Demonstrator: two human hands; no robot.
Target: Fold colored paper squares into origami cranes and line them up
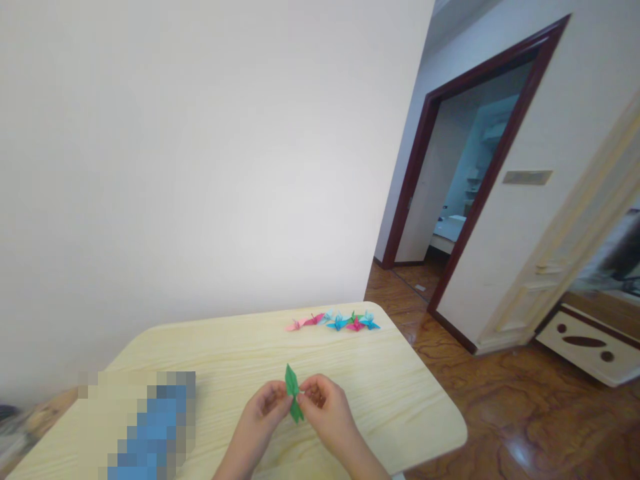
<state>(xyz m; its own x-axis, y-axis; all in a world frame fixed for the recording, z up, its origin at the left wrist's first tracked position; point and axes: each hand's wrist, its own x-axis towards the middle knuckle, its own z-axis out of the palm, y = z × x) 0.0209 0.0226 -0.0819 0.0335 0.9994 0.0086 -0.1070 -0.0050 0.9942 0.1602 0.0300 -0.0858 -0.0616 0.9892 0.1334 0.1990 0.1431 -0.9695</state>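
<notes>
A folded green paper crane (pixel 292 381) is held upright over the near middle of the table, its pointed ends sticking up and down. My left hand (pixel 265 408) pinches it from the left side, thumb and fingers closed on the paper. From the right, my right hand (pixel 324 401) pinches the same piece near its middle. The fingertips hide part of the folds. Beyond my hands, several finished paper cranes (pixel 339 323) in pink, red, blue and green stand in a cluster near the table's far edge.
The pale wooden table (pixel 225 353) has rounded corners and stands against a white wall (pixel 200 167). A blurred-out blue patch (pixel 155 427) covers the table's left front. On the right are a brown floor (pixel 500 413), a dark-framed doorway (pixel 430 193) and a low white cabinet (pixel 590 343).
</notes>
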